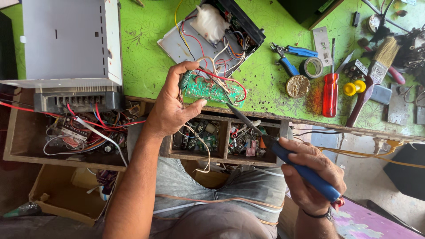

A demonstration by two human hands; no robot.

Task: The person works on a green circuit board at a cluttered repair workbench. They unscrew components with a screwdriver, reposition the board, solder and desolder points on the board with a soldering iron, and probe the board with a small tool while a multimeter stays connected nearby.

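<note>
My left hand [170,104] holds a small green circuit board [211,91] by its left end, above the edge of the green-covered bench. Red, white and other wires run from the board up to an opened black device [221,31]. My right hand [312,175] grips the blue handle of a soldering iron [283,152]. Its dark metal tip points up and left, ending just under the board's lower right edge.
A grey metal case [71,44] stands at the left over a wooden drawer of wires [84,132]. Compartments of small parts [221,139] lie below the board. Blue pliers [292,55], a tape roll [313,67], a red screwdriver [330,95] and a brush [378,66] lie at the right.
</note>
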